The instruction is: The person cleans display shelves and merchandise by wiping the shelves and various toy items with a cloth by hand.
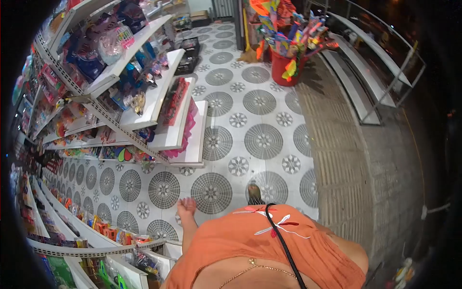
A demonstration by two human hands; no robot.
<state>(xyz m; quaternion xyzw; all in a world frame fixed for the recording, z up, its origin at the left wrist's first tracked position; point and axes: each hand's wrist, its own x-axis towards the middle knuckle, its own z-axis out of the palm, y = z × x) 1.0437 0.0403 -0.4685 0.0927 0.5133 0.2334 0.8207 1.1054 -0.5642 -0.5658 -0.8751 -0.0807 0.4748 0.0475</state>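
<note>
My left hand [186,208] is held out low in front of my body, above the patterned tile floor [210,192]. Its fingers look loosely apart and I see nothing in them; the hand is small in view. It touches no shelf or goods. To its upper left is the end of a white shelf unit [192,153], and at its lower left a second rack [103,249]. My right hand is out of view. Below me are my orange top [269,245] with a black strap [284,243] across it, and one foot [254,192].
White shelves [139,91] with packaged goods stand on the left. Black crates [189,55] sit behind them. Farther ahead is a red bucket [286,72] full of colourful items, beside a broom [249,54]. Metal steps [356,91] with a rail are at the right, past a ribbed strip [337,159].
</note>
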